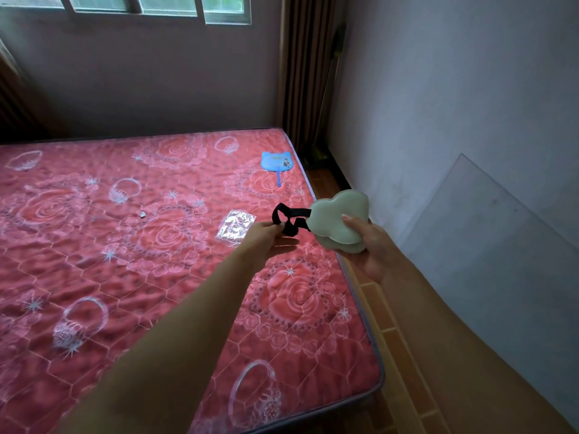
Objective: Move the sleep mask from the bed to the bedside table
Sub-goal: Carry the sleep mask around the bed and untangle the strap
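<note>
The sleep mask (336,214) is pale green, folded double, with a black strap (289,221) hanging from its left side. My right hand (366,249) grips the folded mask from below and behind, thumb on its front. It is held in the air over the right edge of the bed (125,245). My left hand (269,238) pinches the loose black strap between its fingertips. No bedside table is in view.
A blue cat-shaped hand fan (277,164) and a shiny clear wrapper (235,226) lie on the red rose-patterned mattress. A narrow strip of brown floor (394,339) runs between bed and wall. A clear sheet (501,245) leans on the right wall.
</note>
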Motion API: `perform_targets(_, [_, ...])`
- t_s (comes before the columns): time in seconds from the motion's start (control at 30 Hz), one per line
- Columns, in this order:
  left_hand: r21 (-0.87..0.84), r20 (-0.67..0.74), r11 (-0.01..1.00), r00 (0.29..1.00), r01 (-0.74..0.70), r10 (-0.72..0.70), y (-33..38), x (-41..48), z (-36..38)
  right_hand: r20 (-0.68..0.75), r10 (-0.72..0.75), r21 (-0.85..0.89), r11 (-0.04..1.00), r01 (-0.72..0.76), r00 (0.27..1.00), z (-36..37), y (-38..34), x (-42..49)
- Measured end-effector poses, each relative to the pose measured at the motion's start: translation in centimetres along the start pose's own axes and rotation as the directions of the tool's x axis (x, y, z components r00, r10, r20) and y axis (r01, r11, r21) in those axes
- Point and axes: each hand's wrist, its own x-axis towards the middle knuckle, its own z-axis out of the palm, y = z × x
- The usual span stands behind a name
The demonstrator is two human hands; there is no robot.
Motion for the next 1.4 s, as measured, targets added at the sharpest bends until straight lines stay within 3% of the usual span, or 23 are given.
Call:
perform_targets(0.13, [-0.094,-0.108,0.995,0.994,-0.029,0.019,-0.1,0.2,-0.3,0.033,0.02,0.001,1.0,-0.02,0.999,0.1,0.1,-0.5])
perform_targets(0.3, [-0.124,0.069,0.992,0.997,-0.015,0.024,-0.2,-1.0,-0.7,0.095,0.018,0.028,0.999,-0.021,0.995,0.9,1.1,-0.5])
perform_targets(0.37, [-0.125,0.072,0.992,0.997,-0.017,0.026,-0.1,-1.5,-1.0,0.118,-0.01,0.026,1.0,0.007,0.993,1.5,1.5,-0.4])
perform_targets(0.63, [-0.252,-0.261,0.957,0.962,-0.141,0.073,-0.1,-4.4,-4.7,0.226,0.021,0.005,1.0,-0.022,0.974,4.4,2.3,-0.2])
perform_targets(0.77, [-0.311,-0.335,0.92,0.933,-0.239,0.129,-0.6,-7.1,-7.8,0.333,0.066,0.022,0.997,-0.078,0.941,7.2,3.7,-0.1])
perform_targets(1.1, [-0.213,-0.378,0.912,0.89,-0.351,0.254,-2.4,-17.4,-17.5,0.521,0.188,-0.039,0.98,-0.197,0.833,17.4,9.8,-1.8])
perform_targets(1.4, [-0.102,-0.382,0.945,0.889,-0.31,0.251,-3.6,-25.1,-23.4,0.47,0.266,-0.149,0.964,-0.222,0.841,25.0,14.2,-4.8])
